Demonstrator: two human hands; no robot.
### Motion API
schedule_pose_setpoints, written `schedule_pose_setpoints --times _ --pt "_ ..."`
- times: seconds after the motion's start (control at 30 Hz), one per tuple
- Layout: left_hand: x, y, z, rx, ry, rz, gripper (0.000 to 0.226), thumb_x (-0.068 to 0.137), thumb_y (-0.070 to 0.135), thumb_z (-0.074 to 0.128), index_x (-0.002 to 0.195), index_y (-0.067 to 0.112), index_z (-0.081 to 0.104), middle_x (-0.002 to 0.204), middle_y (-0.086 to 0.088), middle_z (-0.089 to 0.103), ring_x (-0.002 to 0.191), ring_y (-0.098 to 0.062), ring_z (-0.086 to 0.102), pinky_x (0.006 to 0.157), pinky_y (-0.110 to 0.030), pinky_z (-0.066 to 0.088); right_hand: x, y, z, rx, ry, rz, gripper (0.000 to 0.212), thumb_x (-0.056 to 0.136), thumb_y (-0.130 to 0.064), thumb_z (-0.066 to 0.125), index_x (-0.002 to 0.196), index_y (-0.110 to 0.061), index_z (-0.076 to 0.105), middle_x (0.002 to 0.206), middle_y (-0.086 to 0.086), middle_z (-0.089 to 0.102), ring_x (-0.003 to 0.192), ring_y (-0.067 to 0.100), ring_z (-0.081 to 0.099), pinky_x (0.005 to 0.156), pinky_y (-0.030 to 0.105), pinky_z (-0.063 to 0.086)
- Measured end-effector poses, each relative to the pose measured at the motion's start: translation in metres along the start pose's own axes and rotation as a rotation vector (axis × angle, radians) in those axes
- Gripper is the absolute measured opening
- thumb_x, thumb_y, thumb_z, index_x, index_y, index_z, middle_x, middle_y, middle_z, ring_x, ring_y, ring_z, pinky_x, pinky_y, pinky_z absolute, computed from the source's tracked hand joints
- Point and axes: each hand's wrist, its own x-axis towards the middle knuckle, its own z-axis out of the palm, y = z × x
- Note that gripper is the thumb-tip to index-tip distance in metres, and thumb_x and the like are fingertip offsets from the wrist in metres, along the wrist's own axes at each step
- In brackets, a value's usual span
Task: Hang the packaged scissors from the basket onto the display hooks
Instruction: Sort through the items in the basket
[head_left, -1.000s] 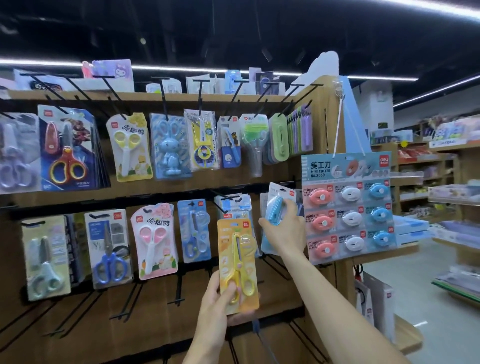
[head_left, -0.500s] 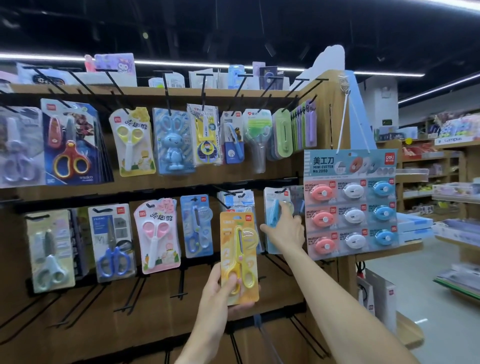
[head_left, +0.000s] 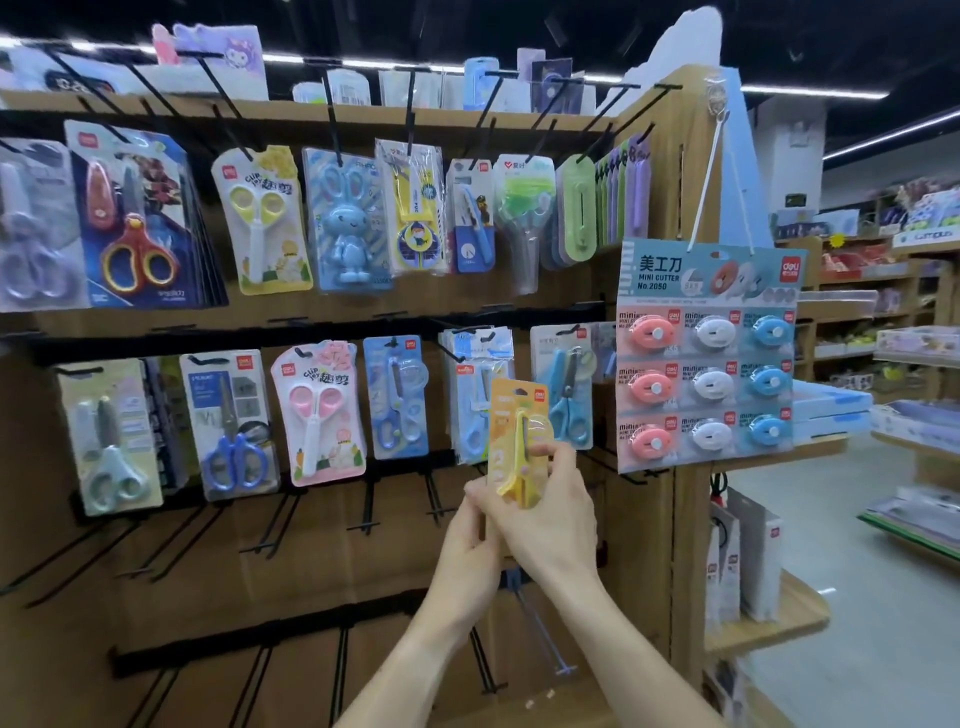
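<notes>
A yellow packaged pair of scissors is held upright in front of the middle hook row, turned nearly edge-on. My left hand grips its lower edge from the left and my right hand grips its lower part from the right. Just right of it a blue packaged pair hangs on a hook of the wooden display. Behind the yellow pack hangs a stack of light blue packs. The basket is out of view.
Two rows of packaged scissors fill the wooden display wall. Bare black hooks jut out below the middle row and lower down. A mini cutter card hangs at the right corner. Shop shelves stand across the aisle at right.
My right hand has left the hanging blue pack and come down onto the yellow pack. The yellow pack has turned edge-on and shifted right, now held by both hands.
</notes>
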Motion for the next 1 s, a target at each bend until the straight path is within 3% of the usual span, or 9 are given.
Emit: schedule_pose_setpoints --times 0.1,0.2,0.37,0.47,0.57,0.67,0.9,1.0 --pt "0.005 0.006 0.005 0.036 -0.051 0.015 0.030 0.109 0.023 0.053 0.138 0.027 0.061 0.125 0.012 0.075 0.118 -0.004 0.069 0.088 -0.018 0.056 0.010 0.003 -0.006 0.020 0.054 0.030 0.064 0.066 -0.064 0.079 0.113 -0.044 0.040 0.109 -0.013 0.065 0.100 0.015 0.067 0.085 0.044 0.057" --pt "0.021 0.012 0.012 0.055 -0.051 0.012 0.036 0.103 0.012 0.065 0.137 0.024 0.061 0.116 0.005 0.078 0.103 -0.007 0.074 0.078 -0.020 0.058 0.034 -0.001 -0.016 0.031 0.181 0.021 0.064 0.076 -0.056 0.081 0.124 -0.043 0.041 0.113 -0.010 0.064 0.102 0.015 0.065 0.081 0.041 0.055" --pt "0.051 0.015 0.026 0.069 0.050 0.007 0.038 0.102 0.010 0.068 0.133 0.029 0.059 0.098 -0.002 0.080 0.097 -0.016 0.078 0.087 -0.030 0.062 0.092 -0.015 -0.025 -0.070 0.232 0.055 0.067 0.082 -0.058 0.075 0.138 -0.036 0.045 0.121 0.000 0.066 0.110 0.025 0.064 0.082 0.039 0.050" --pt "0.062 0.021 0.033 -0.010 0.071 -0.048 0.028 0.104 0.009 0.063 0.122 0.030 0.061 0.097 -0.002 0.081 0.095 -0.014 0.078 0.079 -0.023 0.061 0.111 -0.020 -0.026 -0.158 0.224 0.093 0.061 0.085 -0.057 0.073 0.136 -0.033 0.047 0.119 0.005 0.066 0.110 0.031 0.063 0.080 0.039 0.048" --pt "0.069 0.022 0.036 -0.027 0.050 -0.064 0.026 0.105 0.006 0.061 0.128 0.018 0.061 0.095 -0.003 0.082 0.093 -0.015 0.079 0.077 -0.022 0.061 0.119 -0.018 -0.024 -0.195 0.228 0.105 0.063 0.083 -0.056 0.074 0.134 -0.033 0.046 0.116 0.006 0.067 0.108 0.033 0.064 0.082 0.044 0.053" --pt "0.070 0.021 0.036 -0.026 0.056 -0.060 0.024 0.105 0.006 0.060 0.128 0.015 0.062 0.097 -0.005 0.081 0.092 -0.015 0.079 0.076 -0.021 0.061 0.119 -0.013 -0.022 -0.233 0.243 0.074 0.060 0.084 -0.055 0.074 0.131 -0.031 0.045 0.114 0.005 0.065 0.103 0.032 0.065 0.075 0.040 0.050" --pt "0.070 0.014 0.034 0.001 0.050 -0.064 0.018 0.107 0.013 0.059 0.114 0.027 0.067 0.096 0.000 0.082 0.093 -0.016 0.079 0.078 -0.025 0.062 0.126 -0.008 -0.013 -0.331 0.211 0.071 0.064 0.085 -0.055 0.073 0.136 -0.031 0.044 0.118 0.006 0.066 0.109 0.032 0.065 0.082 0.042 0.053" --pt "0.074 0.009 0.030 0.063 0.055 -0.084 0.019 0.108 0.018 0.058 0.126 0.022 0.064 0.096 0.000 0.082 0.093 -0.014 0.079 0.078 -0.023 0.062 0.134 -0.006 -0.006 -0.379 0.194 0.072 0.068 0.087 -0.045 0.077 0.140 -0.027 0.040 0.124 0.012 0.063 0.114 0.035 0.062 0.084 0.044 0.052"
